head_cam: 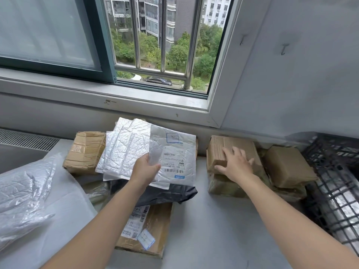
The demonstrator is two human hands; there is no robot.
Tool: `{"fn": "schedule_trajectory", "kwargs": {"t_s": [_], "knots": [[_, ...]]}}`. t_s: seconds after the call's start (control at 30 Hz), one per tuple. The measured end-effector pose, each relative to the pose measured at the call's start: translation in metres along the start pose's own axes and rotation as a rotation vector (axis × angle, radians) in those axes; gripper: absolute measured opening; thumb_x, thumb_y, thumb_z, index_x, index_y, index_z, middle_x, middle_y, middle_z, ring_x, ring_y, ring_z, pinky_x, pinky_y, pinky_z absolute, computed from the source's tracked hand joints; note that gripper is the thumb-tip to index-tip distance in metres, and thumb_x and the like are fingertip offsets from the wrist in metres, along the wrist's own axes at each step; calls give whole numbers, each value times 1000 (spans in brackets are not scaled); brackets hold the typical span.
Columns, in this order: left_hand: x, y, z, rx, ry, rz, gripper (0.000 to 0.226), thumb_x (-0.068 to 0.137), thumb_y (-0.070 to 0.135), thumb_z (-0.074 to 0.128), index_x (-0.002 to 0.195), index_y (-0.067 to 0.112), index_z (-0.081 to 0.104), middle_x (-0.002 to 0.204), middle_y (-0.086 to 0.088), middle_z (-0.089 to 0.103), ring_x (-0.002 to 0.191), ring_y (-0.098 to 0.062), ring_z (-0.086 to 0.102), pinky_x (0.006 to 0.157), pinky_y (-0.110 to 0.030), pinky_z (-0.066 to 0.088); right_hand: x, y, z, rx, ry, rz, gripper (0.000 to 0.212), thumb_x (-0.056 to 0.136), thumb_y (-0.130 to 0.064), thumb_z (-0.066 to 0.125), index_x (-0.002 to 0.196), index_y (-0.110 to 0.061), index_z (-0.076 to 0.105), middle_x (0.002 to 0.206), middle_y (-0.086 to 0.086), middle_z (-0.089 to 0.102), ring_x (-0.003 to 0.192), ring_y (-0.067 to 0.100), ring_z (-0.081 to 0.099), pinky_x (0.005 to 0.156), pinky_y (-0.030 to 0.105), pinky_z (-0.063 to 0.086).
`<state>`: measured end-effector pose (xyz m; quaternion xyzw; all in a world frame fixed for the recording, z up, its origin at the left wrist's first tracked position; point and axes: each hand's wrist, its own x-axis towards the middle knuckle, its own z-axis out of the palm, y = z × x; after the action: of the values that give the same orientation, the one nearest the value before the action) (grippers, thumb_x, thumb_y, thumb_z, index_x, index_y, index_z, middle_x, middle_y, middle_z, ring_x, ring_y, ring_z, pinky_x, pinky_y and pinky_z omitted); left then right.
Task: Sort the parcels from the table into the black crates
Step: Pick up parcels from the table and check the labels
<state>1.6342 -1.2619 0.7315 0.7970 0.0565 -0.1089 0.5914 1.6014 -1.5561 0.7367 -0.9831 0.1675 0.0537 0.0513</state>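
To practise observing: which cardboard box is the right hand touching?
The box right of the mailers, atop another: the right hand lies on it. Others are untouched.

The padded mailers [124,148] look silvery, crinkled and glossy; the boxes [233,152] are matt brown cardboard, some under shiny tape; the crate [334,171] is black plastic lattice; the bench [204,220] smooth, matt grey.

A frosted pane [44,30] fills the upper left, set in a teal frame [104,45]. Right of it the window stands open behind steel bars [136,32]. Outside are apartment blocks [155,16], green trees [176,55] and a dark car [159,80] (low down, just under the bottom rail). A white sill [97,96] runs beneath. Two hooks [284,49] hang on the grey wall [310,84] at upper right, and a vent grille [25,139] lies at the far left.
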Motion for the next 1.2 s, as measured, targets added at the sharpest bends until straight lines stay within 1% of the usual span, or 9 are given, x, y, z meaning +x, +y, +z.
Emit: {"fn": "schedule_trajectory", "kwargs": {"t_s": [0.2,0.33,0.47,0.6,0.77,0.93,1.07,1.13,1.2], "knots": [[6,19,-5,272,-177,63,26,89,-1,59,101,20,65,95,2,72,85,-15,69,70,-32,57,-6,-56,-13,234,68,-347,68,96,-45,55,155,-26,26,160,-1,24,149,17,17,121,49,14],[8,27,-15,403,-294,111,27,88,-1,58,89,24,67,88,3,71,85,-14,68,70,-28,53,-6,-84,-25,348,37,-424,77,92,-42,64,155,-29,21,155,-3,36,142,17,31,116,50,27],[10,28,-22,423,-318,118,25,87,0,58,92,23,68,91,2,73,86,-13,69,68,-24,53,-3,-92,-27,379,-1,-376,70,93,-41,63,153,-31,27,136,2,53,128,23,47,104,49,40],[21,13,-32,502,-202,51,21,89,3,56,104,16,64,91,4,66,84,-14,65,68,-29,52,6,-80,-19,226,41,-300,61,98,-44,54,150,-19,34,145,6,45,137,25,36,113,48,30],[27,-21,-30,623,-137,-62,25,92,3,51,116,7,58,97,-5,63,86,-19,63,64,-29,50,8,-59,-3,62,126,-180,50,96,-44,55,141,-24,43,144,4,41,140,24,25,114,61,16],[33,-27,-14,642,-93,-25,21,92,2,51,108,11,62,91,-3,65,84,-20,63,71,-35,55,12,-20,2,3,8,111,83,87,-65,57,153,-29,24,159,9,19,147,35,13,111,70,17],[37,-25,-1,614,-64,-10,13,94,10,55,99,12,67,89,-3,68,82,-20,64,69,-34,52,16,10,-1,-101,-10,-2,93,78,-76,58,152,-33,23,155,7,27,139,32,26,108,56,29],[38,-23,4,623,-46,-1,10,94,12,57,97,13,66,90,-4,68,81,-21,62,65,-32,47,19,24,-5,-82,2,22,93,75,-78,60,152,-37,25,154,5,27,139,32,24,109,58,29],[40,-22,8,630,-39,-3,8,93,14,58,96,14,66,88,-2,67,80,-20,61,60,-30,42,20,38,-5,-30,-55,83,93,76,-76,61,153,-47,17,161,4,15,147,37,9,108,69,22]]}}
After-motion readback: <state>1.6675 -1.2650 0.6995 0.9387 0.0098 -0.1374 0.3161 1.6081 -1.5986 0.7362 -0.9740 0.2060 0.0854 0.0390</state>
